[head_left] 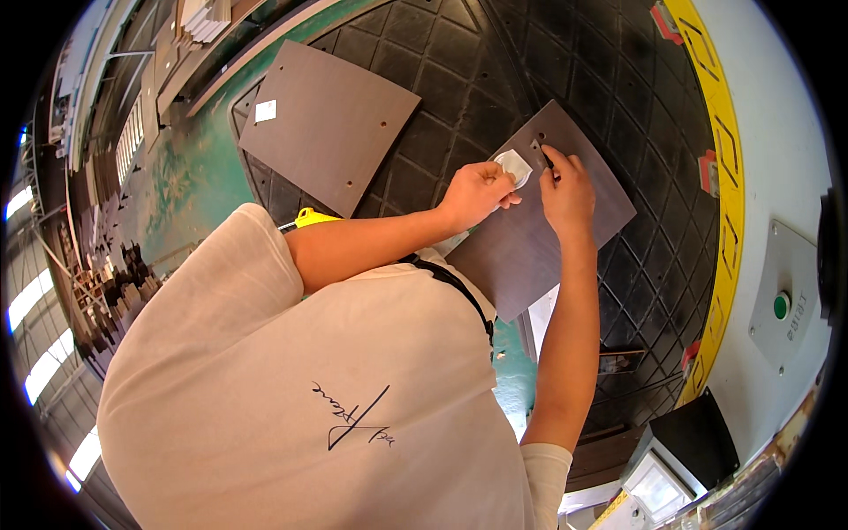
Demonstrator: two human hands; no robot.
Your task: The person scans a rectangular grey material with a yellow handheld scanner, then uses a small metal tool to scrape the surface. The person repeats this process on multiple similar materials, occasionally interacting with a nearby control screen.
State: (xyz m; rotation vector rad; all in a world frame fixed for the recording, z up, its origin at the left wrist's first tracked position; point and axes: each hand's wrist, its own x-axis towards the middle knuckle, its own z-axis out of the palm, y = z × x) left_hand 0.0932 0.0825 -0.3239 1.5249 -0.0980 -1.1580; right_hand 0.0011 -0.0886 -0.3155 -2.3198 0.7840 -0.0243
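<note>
**Two hands at work on a dark panel**

Nearest, the person's pale shirt (309, 389) fills the lower part of the view and hides the near end of the bench; a black strap (459, 291) crosses the chest and a bit of yellow (311, 216) peeks out at the shoulder. Both forearms reach up toward one o'clock.

The left hand (477, 193) lies on the dark panel (521, 256), fingers curled together around a small white piece (514, 165) that shows just past the knuckles. Right beside it at three o'clock, the right hand (567, 190) has its fingertips pinched together on a thin dark tool (547, 159), the tip resting on the panel by a small hole (541, 138). The two hands are near each other, not touching.

The panel rests on a black ribbed mat (495, 71). Farther off at eleven o'clock a second brown panel (327, 124) with a white sticker (265, 110) lies on the same mat. At three o'clock runs a yellow border (720, 150) and a grey box with a green button (782, 306). Far left, a green floor (190, 181) and stacked boards (205, 19)
</note>
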